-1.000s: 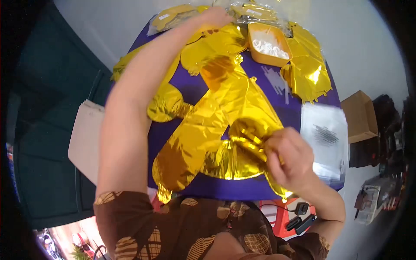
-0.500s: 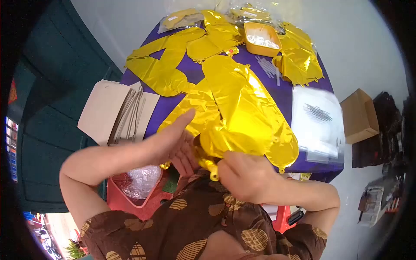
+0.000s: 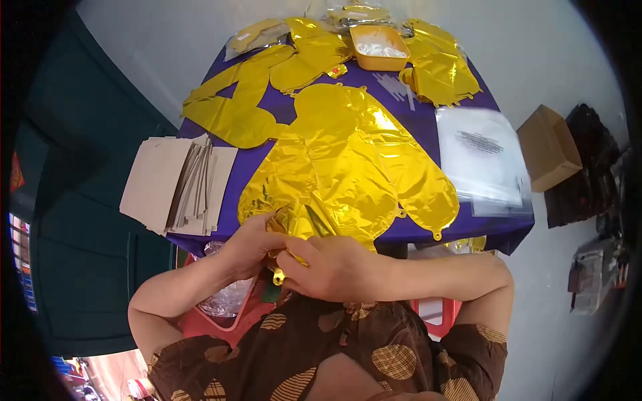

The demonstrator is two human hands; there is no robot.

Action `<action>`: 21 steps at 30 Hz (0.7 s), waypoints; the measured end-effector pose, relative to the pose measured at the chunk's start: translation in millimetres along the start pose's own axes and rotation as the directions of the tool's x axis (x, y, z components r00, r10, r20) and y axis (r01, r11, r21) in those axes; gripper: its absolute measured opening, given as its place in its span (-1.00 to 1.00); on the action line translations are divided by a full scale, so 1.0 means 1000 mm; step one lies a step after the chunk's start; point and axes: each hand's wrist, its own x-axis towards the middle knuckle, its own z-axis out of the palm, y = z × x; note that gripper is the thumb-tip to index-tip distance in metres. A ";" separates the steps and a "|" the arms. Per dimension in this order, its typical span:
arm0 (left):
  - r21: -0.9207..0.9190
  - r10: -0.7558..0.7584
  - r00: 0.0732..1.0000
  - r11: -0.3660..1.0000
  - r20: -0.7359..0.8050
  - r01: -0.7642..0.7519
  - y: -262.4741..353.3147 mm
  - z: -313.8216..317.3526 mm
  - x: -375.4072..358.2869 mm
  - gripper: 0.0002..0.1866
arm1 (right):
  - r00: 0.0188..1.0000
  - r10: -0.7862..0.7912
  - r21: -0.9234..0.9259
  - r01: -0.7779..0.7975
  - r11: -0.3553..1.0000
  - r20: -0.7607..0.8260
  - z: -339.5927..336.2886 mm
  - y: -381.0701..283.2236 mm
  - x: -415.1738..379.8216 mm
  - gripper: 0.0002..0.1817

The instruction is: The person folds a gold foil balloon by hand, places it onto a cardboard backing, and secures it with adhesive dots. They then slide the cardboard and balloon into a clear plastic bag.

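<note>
A large shiny gold foil balloon [image 3: 348, 157] lies spread over the near half of the table, its bottom edge gathered at my body. My left hand [image 3: 253, 246] pinches the gathered edge from the left. Close against it, my right hand [image 3: 334, 267] is closed on the same edge, its fingers curled. A small gold tab with a hole pokes out below the fingers. What exactly lies between the fingertips is hidden. Another gold foil balloon [image 3: 251, 110], flat and angular, touches the held one at the upper left.
A purple cloth [image 3: 422, 144] covers the table. Cardboard sheets [image 3: 157, 175] stack at left, clear plastic bags [image 3: 478, 157] at right. Farther back are a yellow tub [image 3: 380, 61] of white pieces, thin clear strips [image 3: 394, 87] and more gold foil [image 3: 441, 63]. A cardboard box [image 3: 548, 147] stands right.
My left hand has gone from open beside the foil to pinching its edge. My right hand has moved left to meet it. The balloon's near part now lies flatter.
</note>
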 end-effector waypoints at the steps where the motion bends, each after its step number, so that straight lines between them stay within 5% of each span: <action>1: -0.010 0.019 1.000 1.000 -0.013 -0.019 0.000 0.002 -0.001 -0.55 | 0.998 0.038 0.060 -0.035 0.998 -0.059 -0.006 0.006 -0.001 -0.74; 3: -0.035 0.039 0.999 0.999 0.018 -0.038 -0.008 -0.008 0.003 -0.51 | 0.980 0.120 0.188 -0.090 0.978 -0.160 -0.026 0.028 -0.009 -0.68; 5: 0.033 0.030 0.999 0.999 0.024 -0.031 -0.009 -0.014 0.002 -0.51 | 0.966 0.123 -0.041 -0.136 0.990 -0.227 -0.038 0.065 -0.028 -0.62; 7: 0.109 0.030 1.000 0.994 0.009 -0.031 -0.006 -0.014 -0.001 -0.50 | 0.935 0.316 -0.163 -0.342 0.926 -0.164 -0.042 0.102 -0.048 -0.57; 13: 0.331 0.016 0.999 0.943 0.051 -0.032 0.000 -0.021 0.000 -0.49 | 0.900 0.429 -0.332 -0.383 0.862 0.078 -0.035 0.144 -0.096 -0.49; 21: 0.500 0.022 0.997 0.864 0.067 -0.053 0.019 -0.018 0.026 -0.52 | 0.839 0.539 -0.429 -0.461 0.777 0.075 -0.042 0.135 -0.100 -0.49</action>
